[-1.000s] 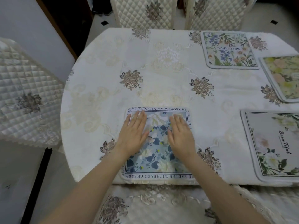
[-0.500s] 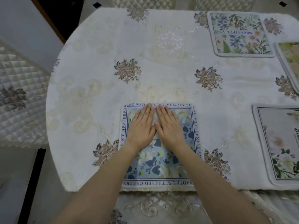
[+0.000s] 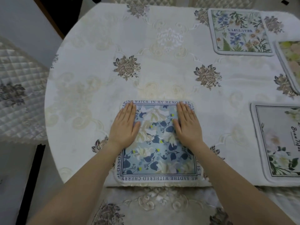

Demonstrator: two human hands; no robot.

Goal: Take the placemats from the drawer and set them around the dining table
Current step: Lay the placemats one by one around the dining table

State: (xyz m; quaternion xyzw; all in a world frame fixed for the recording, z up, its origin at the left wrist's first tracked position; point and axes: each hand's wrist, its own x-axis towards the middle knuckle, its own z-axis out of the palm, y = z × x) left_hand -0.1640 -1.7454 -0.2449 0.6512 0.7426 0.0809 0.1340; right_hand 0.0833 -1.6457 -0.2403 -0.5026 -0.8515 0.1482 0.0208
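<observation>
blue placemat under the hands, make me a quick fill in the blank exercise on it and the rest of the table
1. Both hands, the left hand and the right hand, press flat on the ____ placemat.
2. The fingers of both hands are ____, not curled.
3. The placemat at the far side bears the word ____, upside down from this view.
4. In all, ____ placemats show on the tablecloth.

Missing words: blue; straight; BEAUTIFUL; four

A quilted chair stands beside the floral tablecloth.

Right-edge placemats cut off
</observation>
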